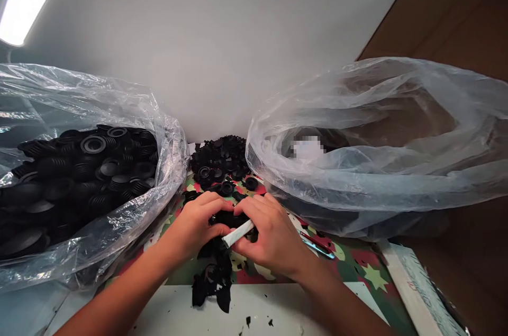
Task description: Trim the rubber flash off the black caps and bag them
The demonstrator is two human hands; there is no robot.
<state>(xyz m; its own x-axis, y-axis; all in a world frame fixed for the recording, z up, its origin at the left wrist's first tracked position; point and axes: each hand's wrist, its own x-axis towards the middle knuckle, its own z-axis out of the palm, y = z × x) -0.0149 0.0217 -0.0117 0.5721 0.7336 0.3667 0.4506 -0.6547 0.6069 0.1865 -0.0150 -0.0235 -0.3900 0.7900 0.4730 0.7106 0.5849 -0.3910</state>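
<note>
My left hand [201,219] is closed, its thumb and fingers pinching a black rubber piece [228,218] in front of me. From the other side my right hand [273,230] closes round a flat white stick-like tool [238,233], whose near end points down and left. Its fingers also reach the black piece, and the tool's far end is hidden by them. Black rubber scraps [212,283] lie just below the hands, partly over a white board [238,307].
At left, a clear plastic bag [170,140] holds many ribbed black rubber plugs [59,166]. Another clear bag [357,188] stands open at right. Black trimmings [226,151] are heaped by the wall. Slim red and silver tools [317,246] lie on the patterned cloth [357,267].
</note>
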